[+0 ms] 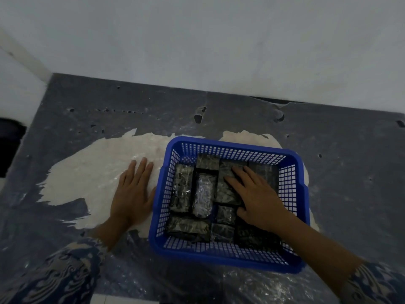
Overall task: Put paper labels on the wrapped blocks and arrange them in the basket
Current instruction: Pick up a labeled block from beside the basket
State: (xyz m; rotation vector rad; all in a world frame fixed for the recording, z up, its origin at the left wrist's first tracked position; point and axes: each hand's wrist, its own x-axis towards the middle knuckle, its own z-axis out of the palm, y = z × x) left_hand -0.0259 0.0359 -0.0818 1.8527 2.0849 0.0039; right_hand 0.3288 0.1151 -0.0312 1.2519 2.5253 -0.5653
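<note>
A dim, pale wall [219,40] meets a grey, pitted floor [339,150] with a worn whitish patch [92,172]

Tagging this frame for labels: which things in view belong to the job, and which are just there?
Job:
- blue basket
- wrapped blocks, packed flat inside it
- right hand, flat on the blocks
- left hand, flat on the surface beside the basket

Just there:
- worn grey surface cover
- white wall

No paper labels visible.

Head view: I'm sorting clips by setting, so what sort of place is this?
Probably a plain home or small workshop packing spot, not a factory line. The worn grey work surface is covered with clear plastic, sits against a bare white wall, and holds only a blue plastic basket of hand-wrapped blocks.
</note>
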